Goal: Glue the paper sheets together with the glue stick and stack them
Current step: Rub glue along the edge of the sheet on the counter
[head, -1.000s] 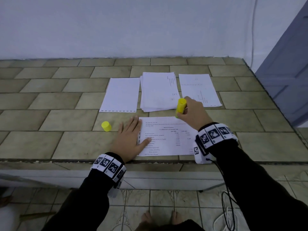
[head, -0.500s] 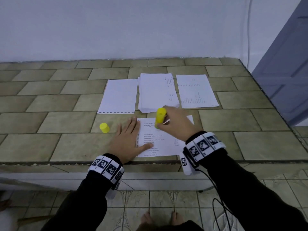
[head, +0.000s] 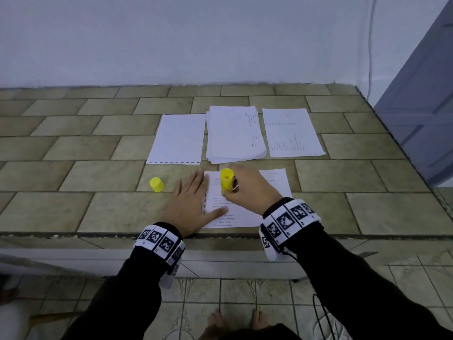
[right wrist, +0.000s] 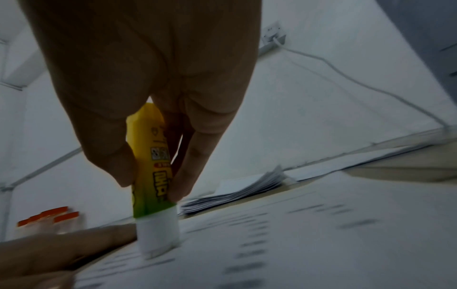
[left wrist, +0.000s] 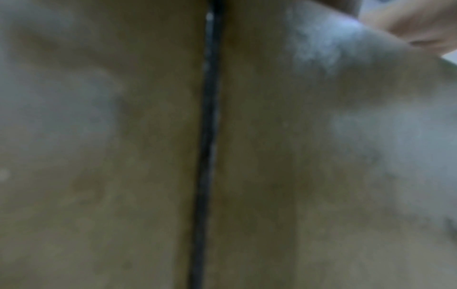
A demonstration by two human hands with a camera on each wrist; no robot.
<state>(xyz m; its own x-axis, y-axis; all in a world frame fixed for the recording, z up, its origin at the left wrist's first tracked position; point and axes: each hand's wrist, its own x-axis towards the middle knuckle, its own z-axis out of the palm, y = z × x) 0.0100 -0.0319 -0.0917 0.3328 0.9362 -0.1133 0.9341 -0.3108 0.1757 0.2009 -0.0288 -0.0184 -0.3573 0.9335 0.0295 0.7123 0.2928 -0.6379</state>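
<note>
A printed paper sheet (head: 247, 212) lies at the tiled counter's near edge. My left hand (head: 193, 200) lies flat across its left edge, fingers straight, thumb on the print. My right hand (head: 247, 190) grips a yellow glue stick (head: 226, 180), held upright over the sheet's upper left part. In the right wrist view the glue stick (right wrist: 153, 181) has its white tip pressed on the paper sheet (right wrist: 321, 234). The yellow cap (head: 156, 184) stands on the counter left of my left hand. The left wrist view is a blurred close view of tiles.
Behind the sheet lie a blank sheet (head: 179, 138), a thick paper stack (head: 234, 133) and a printed sheet (head: 291, 132) in a row. The counter edge (head: 98, 235) runs just under my wrists. A grey door (head: 421, 106) stands at the right.
My right hand has drawn the glue stick leftward across the top of the sheet, from its right part to its upper left. The left hand has stayed flat on the sheet's left edge.
</note>
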